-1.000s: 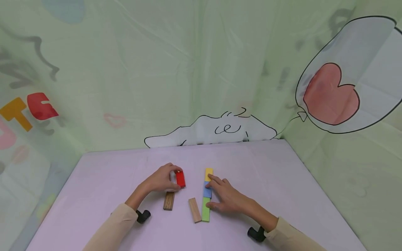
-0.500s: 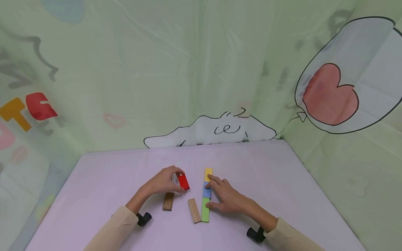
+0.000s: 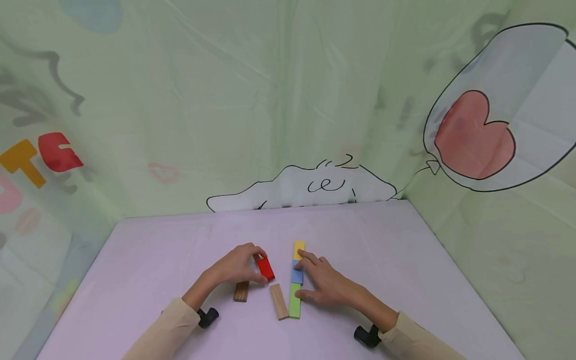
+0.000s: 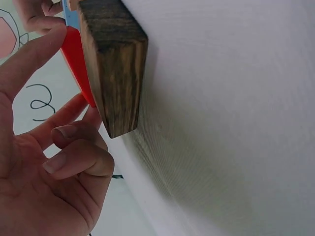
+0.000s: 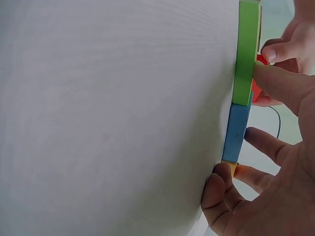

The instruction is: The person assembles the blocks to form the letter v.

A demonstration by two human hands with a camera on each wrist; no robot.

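My left hand (image 3: 240, 266) pinches a red wooden block (image 3: 266, 269) between thumb and fingers, left of a row of blocks. That row runs lengthwise: yellow block (image 3: 299, 246) at the far end, blue block (image 3: 297, 274) in the middle, green block (image 3: 294, 301) nearest me. My right hand (image 3: 327, 283) rests on the row, fingertips on yellow and blue, thumb on green; its last two fingers bend down beside the row in the right wrist view. A dark brown block (image 4: 118, 73) lies under my left hand, partly hidden by it in the head view.
A light wood block (image 3: 279, 302) lies slightly angled, its near end at the green block. The table (image 3: 360, 230) has a pale lilac cover. Printed fabric walls (image 3: 225, 100) rise behind it and at both sides.
My left hand has brought the red block right and toward me, closer to the light wood block and the row. The right hand and the row have stayed put.
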